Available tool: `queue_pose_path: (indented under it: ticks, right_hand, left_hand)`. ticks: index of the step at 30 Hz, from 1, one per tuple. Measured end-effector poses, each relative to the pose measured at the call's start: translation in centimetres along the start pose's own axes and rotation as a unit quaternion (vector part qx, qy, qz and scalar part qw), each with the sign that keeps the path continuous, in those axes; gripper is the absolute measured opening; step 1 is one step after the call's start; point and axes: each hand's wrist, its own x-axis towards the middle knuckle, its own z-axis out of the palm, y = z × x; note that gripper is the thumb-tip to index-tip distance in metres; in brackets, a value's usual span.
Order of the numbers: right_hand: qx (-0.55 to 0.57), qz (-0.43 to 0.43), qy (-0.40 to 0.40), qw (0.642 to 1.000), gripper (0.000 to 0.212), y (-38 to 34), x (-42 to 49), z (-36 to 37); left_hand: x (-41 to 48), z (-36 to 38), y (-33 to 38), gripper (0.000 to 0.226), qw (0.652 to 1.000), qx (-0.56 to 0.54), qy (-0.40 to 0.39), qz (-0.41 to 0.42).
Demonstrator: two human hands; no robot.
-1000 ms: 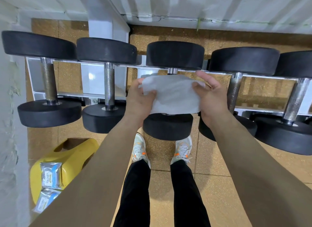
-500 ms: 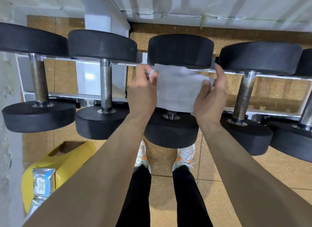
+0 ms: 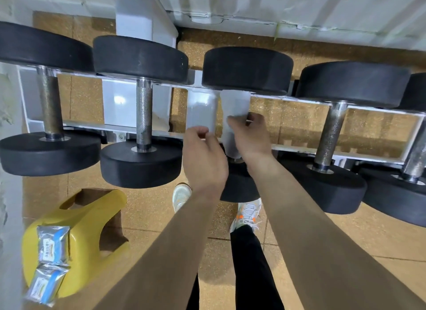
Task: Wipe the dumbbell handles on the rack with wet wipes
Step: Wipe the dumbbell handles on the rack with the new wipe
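White wipe sits wound round the handle of the middle dumbbell on the rack, hiding the bar from the far head down to your right hand, whose fingers curl round the wrapped bar at its near end. Your left hand pinches a loose flap of the same wipe, which stands out to the left of the bar. The flap is blurred, so I cannot tell how much sheet is free. The main risk, as I judge it, is that flap: if you twist or slide with the right hand while the left pulls sideways, the wipe may unwind and bunch, and part of the bar goes unwiped. The neighbouring bars are knurled, so this one probably is too, and a thin wet sheet dragged hard across knurling can snag and tear. Squeeze too lightly and the wipe only slips round without cleaning. Watch your knuckles as well, since the near head lies just beside both hands and a long stroke could jam them against it. Spare packs lie on the yellow stool, well apart to your left.
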Motion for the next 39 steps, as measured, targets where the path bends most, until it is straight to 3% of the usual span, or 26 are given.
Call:
queue_pose_path:
  ticks: [4, 6, 9, 11, 14, 16, 18, 20, 23, 27, 30, 32, 34, 36, 39]
  right_hand:
    - [0.019, 0.010, 0.012, 1.000, 0.020, -0.8, 2.9, 2.1]
    - [0.057, 0.016, 0.001, 0.998, 0.019, -1.1, 4.1, 2.2]
    - [0.170, 0.035, -0.104, 0.979, 0.014, -1.2, 6.0, 1.4]
    - [0.246, 0.056, -0.194, 0.948, 0.017, -1.2, 6.8, 0.6]
    - [0.324, 0.081, -0.258, 0.907, 0.015, -0.6, 6.9, 0.3]
    - [0.320, 0.108, -0.263, 0.904, 0.014, 0.2, 5.8, 0.1]
    - [0.259, 0.117, -0.260, 0.923, 0.014, 1.4, 4.7, 0.0]
    - [0.156, 0.088, -0.225, 0.958, 0.010, 1.9, 3.8, -0.2]
    - [-0.014, 0.049, -0.077, 0.996, 0.021, 1.7, 3.2, 0.9]
    - [0.000, 0.067, 0.061, 0.996, 0.019, 0.2, 3.6, 2.9]
    - [0.067, 0.027, 0.076, 0.995, 0.017, -1.8, 5.5, 3.1]
    - [0.127, 0.011, 0.026, 0.991, 0.018, -2.4, 6.1, 2.4]
    - [0.232, 0.021, -0.095, 0.968, 0.012, -1.6, 6.4, 1.5]
    - [0.302, 0.063, -0.212, 0.927, 0.002, -0.8, 6.5, 0.6]
    - [0.324, 0.149, -0.276, 0.892, 0.015, 0.4, 6.0, 0.1]
  left_hand:
    - [-0.1, 0.9, -0.6, 0.007, 0.998, -0.037, 0.034, -0.032]
    - [0.0, 1.0, -0.7, 0.009, 0.998, -0.036, 0.028, -0.030]
    - [0.1, 1.2, -0.8, 0.014, 0.999, -0.019, 0.027, -0.023]
    - [0.2, 1.2, -0.8, 0.019, 0.999, -0.017, 0.028, -0.019]
    - [0.0, 1.2, -0.9, 0.022, 0.999, -0.022, 0.022, -0.020]
    - [0.0, 1.1, -0.7, 0.024, 0.999, -0.018, 0.018, -0.021]
    - [0.1, 1.1, -0.6, 0.026, 1.000, -0.007, 0.017, -0.015]
    - [0.0, 1.0, -0.5, 0.029, 1.000, 0.001, 0.017, -0.009]
    - [-0.1, 1.0, -0.6, 0.031, 1.000, 0.003, 0.024, 0.001]
    - [0.0, 1.2, -1.0, 0.036, 0.999, 0.003, 0.037, 0.008]
    - [0.1, 1.5, -1.1, 0.042, 0.999, 0.007, 0.037, 0.016]
    - [0.1, 1.5, -1.1, 0.043, 0.999, 0.007, 0.039, 0.017]
    - [0.1, 1.7, -1.3, 0.043, 0.999, 0.006, 0.041, 0.014]
    - [0.1, 1.6, -1.2, 0.041, 0.999, 0.006, 0.043, 0.013]
    - [0.1, 1.7, -1.2, 0.038, 0.999, 0.009, 0.031, 0.016]
